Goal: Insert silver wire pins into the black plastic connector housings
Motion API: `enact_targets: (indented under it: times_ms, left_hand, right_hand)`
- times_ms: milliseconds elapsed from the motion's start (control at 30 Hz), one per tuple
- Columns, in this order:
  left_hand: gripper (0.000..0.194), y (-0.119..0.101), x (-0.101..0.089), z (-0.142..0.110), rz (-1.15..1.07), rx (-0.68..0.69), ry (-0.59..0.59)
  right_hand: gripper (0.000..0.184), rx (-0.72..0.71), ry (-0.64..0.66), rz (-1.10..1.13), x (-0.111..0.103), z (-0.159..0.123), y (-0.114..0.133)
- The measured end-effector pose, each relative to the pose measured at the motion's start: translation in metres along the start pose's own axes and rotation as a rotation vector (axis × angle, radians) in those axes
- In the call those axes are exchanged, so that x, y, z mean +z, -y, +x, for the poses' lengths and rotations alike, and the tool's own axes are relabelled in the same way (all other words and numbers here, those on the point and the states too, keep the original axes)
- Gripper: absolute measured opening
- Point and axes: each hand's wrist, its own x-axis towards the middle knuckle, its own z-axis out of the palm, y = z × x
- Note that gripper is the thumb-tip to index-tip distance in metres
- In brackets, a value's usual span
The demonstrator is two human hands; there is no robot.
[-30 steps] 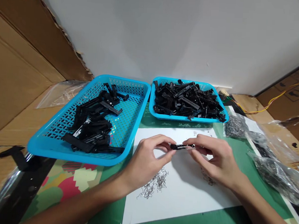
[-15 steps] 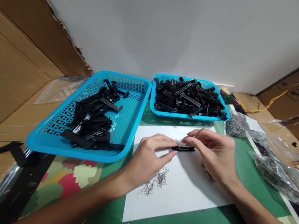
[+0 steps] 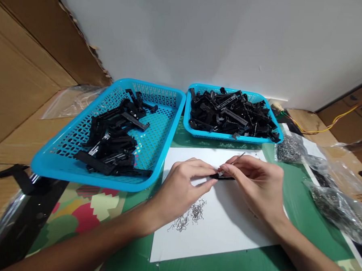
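Over a white sheet [image 3: 193,245], my left hand [image 3: 186,186] pinches the left end of a small black plastic part [image 3: 225,178]. My right hand [image 3: 256,182] is closed on a thin metal tool that looks like tweezers [image 3: 238,158], its tip at the black part. Whether the tip grips anything is too small to make out. My right fingers hide much of the part's right end. Below my left hand lies a pile of small bent wire springs [image 3: 191,215]. A second little pile [image 3: 252,213] is mostly covered by my right hand.
A blue basket [image 3: 165,151] at left holds several black parts; another blue basket [image 3: 199,133] at the back is heaped with them. Plastic bags of metal bits [image 3: 289,149] lie at right. A black bracket-like piece [image 3: 16,177] sits far left. Yellow and red wires [image 3: 314,132] run along the right.
My right hand has come in slightly to the left, bringing the metal tool's tip onto the black part. My left hand keeps its hold. The view has shifted a little.
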Motion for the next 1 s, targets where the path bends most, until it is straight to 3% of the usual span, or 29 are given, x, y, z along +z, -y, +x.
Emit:
enact_targets:
  times_ms: [200,500,633,867,1000]
  left_hand:
    - [0.02,0.001,0.001,-0.001,0.027,-0.008,0.016]
    - [0.024,0.0,0.001,-0.001,0.007,-0.028,-0.004]
    - [0.022,-0.001,0.001,-0.001,0.005,-0.053,-0.011]
    - [0.018,-0.002,0.001,-0.002,0.018,-0.064,-0.042]
    - [0.018,-0.003,0.001,-0.003,0.029,-0.054,-0.049]
  right_hand:
    - [0.012,-0.064,0.004,-0.124,0.001,-0.002,0.005]
    - [0.015,0.008,0.031,0.001,0.002,0.004,0.005]
    - [0.015,-0.009,0.044,-0.07,-0.008,0.006,0.005]
    - [0.015,-0.068,0.371,-0.4,-0.022,0.011,0.012]
    - [0.017,-0.076,0.424,-0.407,-0.016,0.007,0.015]
